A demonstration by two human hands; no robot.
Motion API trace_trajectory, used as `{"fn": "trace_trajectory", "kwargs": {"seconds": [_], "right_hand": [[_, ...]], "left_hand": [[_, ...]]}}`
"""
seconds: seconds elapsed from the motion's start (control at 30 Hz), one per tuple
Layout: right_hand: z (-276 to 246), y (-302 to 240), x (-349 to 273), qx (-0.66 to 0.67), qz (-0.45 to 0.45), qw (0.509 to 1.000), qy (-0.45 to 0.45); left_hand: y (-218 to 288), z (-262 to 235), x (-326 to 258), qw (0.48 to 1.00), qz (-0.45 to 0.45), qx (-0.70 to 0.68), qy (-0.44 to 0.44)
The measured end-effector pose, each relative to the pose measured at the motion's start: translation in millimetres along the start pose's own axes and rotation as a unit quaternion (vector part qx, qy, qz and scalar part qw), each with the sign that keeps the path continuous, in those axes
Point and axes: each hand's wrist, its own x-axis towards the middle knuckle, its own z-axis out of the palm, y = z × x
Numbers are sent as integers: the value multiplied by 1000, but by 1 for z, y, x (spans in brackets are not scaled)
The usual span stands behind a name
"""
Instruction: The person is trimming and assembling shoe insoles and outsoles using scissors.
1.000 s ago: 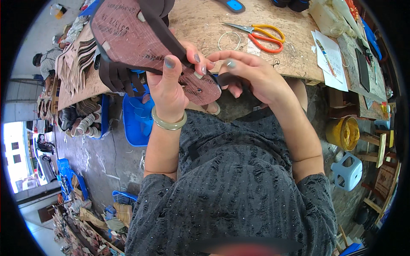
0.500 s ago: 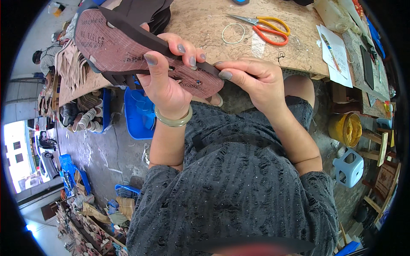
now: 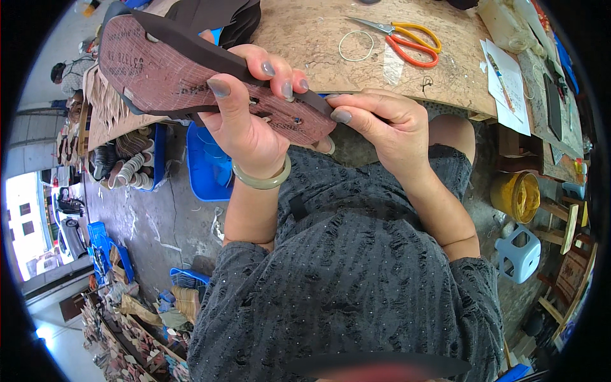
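Observation:
A reddish-brown insole board (image 3: 162,70) with printed markings and a dark strip (image 3: 200,51) along its edge is held up at the left, its wide end tilted toward the upper left. My left hand (image 3: 248,130), with a pale bangle at the wrist, grips its middle, thumb on the printed face and fingers over the strip. Thumb and forefinger of my right hand (image 3: 394,124) pinch the strip at the narrow end. On the wooden table (image 3: 299,54) beyond lie scissors (image 3: 389,28) with orange and yellow handles, and a thin pale loop (image 3: 340,48).
Dark sheets (image 3: 219,16) lie at the table's far left. Papers with a pen (image 3: 506,95) are at its right. A blue bin (image 3: 207,191) stands on the floor left of my lap; a yellow bucket (image 3: 503,194) and pale blue stool (image 3: 525,254) are at right.
The insole board has shifted slightly left with my left hand around it. My right fingers keep their pinch at the narrow end; the table items appear a little farther right.

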Motion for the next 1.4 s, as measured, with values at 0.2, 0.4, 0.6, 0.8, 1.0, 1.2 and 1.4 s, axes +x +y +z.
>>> {"fn": "trace_trajectory", "kwargs": {"seconds": [0.2,0.4,0.6,0.8,1.0,1.2,1.4], "right_hand": [[-2,-2,1,24,97,995,-10],[-18,-8,16,-1,154,983,-99],[-37,-12,26,-159,-25,977,-138],[-52,-31,41,-410,-230,869,-156],[-25,-34,62,-442,-264,824,-237],[-58,-29,82,-163,57,948,-267],[-70,-14,71,37,97,981,-162]], "left_hand": [[3,6,-6,995,-4,94,-19],[-4,6,-13,985,51,157,-43],[-19,-6,-28,975,26,213,-57],[46,2,-34,717,-137,596,-336],[16,5,29,598,-20,674,-434],[10,16,34,698,-462,444,-320],[13,20,33,710,-487,415,-295]]}}
